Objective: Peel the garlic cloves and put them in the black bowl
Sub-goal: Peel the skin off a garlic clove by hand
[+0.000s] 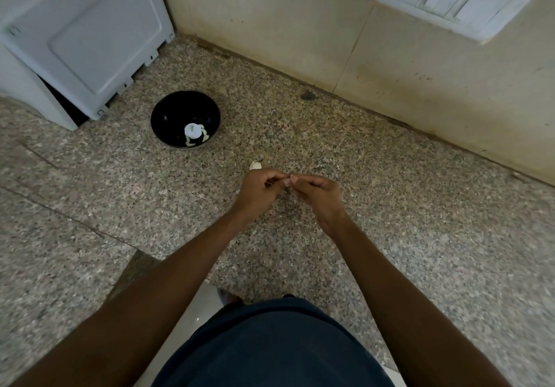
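I have both hands together over the middle of the speckled granite tabletop (390,206). My left hand (259,190) and right hand (316,196) meet fingertip to fingertip, fingers curled inward and pinching something small between them. I take it for a garlic clove, but the fingers cover it almost wholly, so I cannot tell which way it points or how its long axis runs.

Just beyond my left hand a pale piece of garlic (256,165) lies on the tabletop, close to the knuckles and partly hidden by them. It is too small for me to say whether it is a whole clove or loose skin, and its direction is unclear.

The black bowl (168,116) stands upright farther off, forward and to the left of my hands, well apart from them. Inside, against the near wall, lie peeled garlic cloves (196,136): a whitish lump with pale curved pieces around it, following the curve of the bowl's bottom.

Between my hands and the bowl there is only bare stone. A white appliance (81,35) stands at the far left, near the bowl but not touching it. The beige wall (300,26) runs along the back, with a white switch and socket plate (453,2) at upper right.
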